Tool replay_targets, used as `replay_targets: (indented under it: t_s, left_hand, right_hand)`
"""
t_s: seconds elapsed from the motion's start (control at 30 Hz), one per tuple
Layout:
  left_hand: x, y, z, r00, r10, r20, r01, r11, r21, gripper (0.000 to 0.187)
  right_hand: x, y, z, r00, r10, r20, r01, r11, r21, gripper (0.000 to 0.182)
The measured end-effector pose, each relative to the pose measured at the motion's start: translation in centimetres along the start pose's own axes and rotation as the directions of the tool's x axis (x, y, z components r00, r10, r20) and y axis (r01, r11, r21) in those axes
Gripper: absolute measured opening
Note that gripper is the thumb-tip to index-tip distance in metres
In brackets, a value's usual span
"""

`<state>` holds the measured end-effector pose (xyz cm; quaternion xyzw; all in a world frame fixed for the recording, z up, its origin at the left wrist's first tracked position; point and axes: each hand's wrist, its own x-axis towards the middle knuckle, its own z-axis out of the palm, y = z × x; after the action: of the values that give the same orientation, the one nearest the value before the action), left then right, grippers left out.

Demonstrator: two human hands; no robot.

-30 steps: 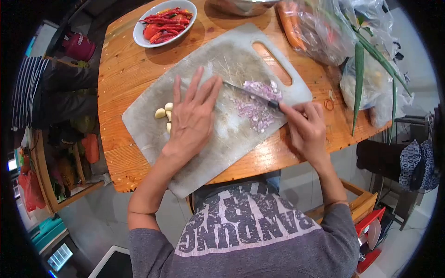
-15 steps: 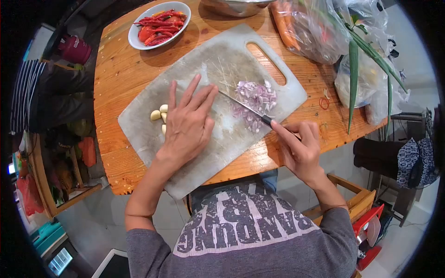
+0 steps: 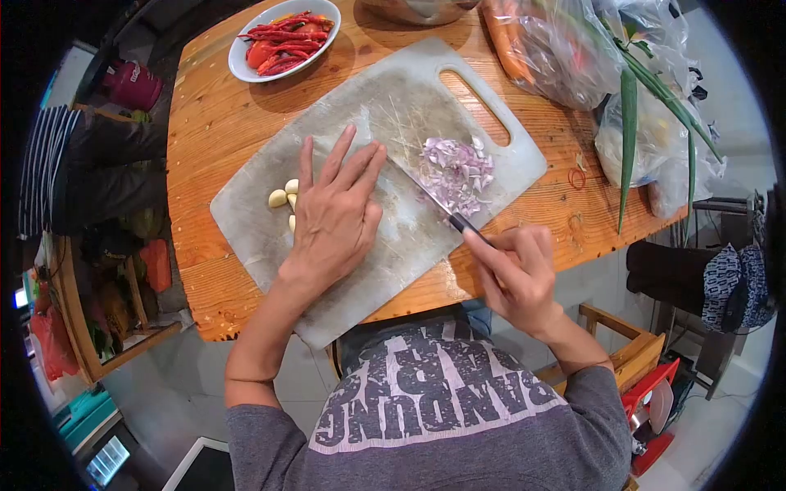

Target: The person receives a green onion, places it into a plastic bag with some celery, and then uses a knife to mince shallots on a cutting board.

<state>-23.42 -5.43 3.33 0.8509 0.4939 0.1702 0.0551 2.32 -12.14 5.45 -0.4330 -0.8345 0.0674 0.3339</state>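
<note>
My left hand (image 3: 334,213) lies on the white cutting board (image 3: 327,319) with its fingers spread, beside several peeled garlic cloves (image 3: 278,199) that it partly covers. My right hand (image 3: 520,274) grips the black handle of a knife (image 3: 430,195). The blade rests low over the board, its tip near my left fingertips. Chopped purple shallots (image 3: 460,170) form a loose pile along the blade's right side, near the board's handle slot.
A white bowl (image 3: 237,61) of red chillies and tomatoes stands at the back left. A metal bowl (image 3: 422,10) sits at the far edge. Plastic bags with carrots (image 3: 509,45) and green leaves (image 3: 629,139) lie at the right, near a red rubber band (image 3: 576,178).
My right hand and the knife handle have moved left and a little toward me, drawing the blade off to the left edge of the shallots. My left hand has hardly moved.
</note>
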Motion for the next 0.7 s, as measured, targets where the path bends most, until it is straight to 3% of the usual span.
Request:
replay_targets:
  t_s: [0.23, 0.33, 0.47, 0.5, 0.7]
  left_hand:
    - [-0.1, -0.1, 0.0, 0.999, -0.016, 0.032, 0.016, 1.0, -0.002, 0.064]
    - [-0.1, -0.2, -0.2, 0.999, -0.015, 0.035, 0.016, 1.0, -0.006, 0.066]
    - [0.3, 0.1, -0.2, 0.999, 0.0, 0.05, 0.002, 1.0, -0.031, 0.067]
    - [0.0, 0.1, -0.3, 0.996, 0.005, 0.087, -0.001, 0.999, -0.047, 0.067]
    - [0.0, 0.5, -0.2, 0.998, 0.024, 0.057, -0.024, 1.0, -0.009, 0.068]
  right_hand:
    - [-1.2, 1.0, 1.7, 0.995, 0.084, 0.052, -0.086, 0.995, 0.043, 0.051]
    - [-0.9, -0.3, 0.2, 0.999, 0.037, -0.016, -0.036, 0.999, 0.018, 0.05]
    - [-1.4, 0.1, 0.1, 0.991, 0.135, 0.017, -0.135, 0.991, 0.009, 0.045]
    - [-1.5, -0.6, -0.3, 0.999, 0.049, 0.0, -0.049, 0.999, -0.002, 0.045]
    - [-2.3, 0.6, 0.7, 0.993, 0.105, 0.048, -0.107, 0.994, 0.025, 0.046]
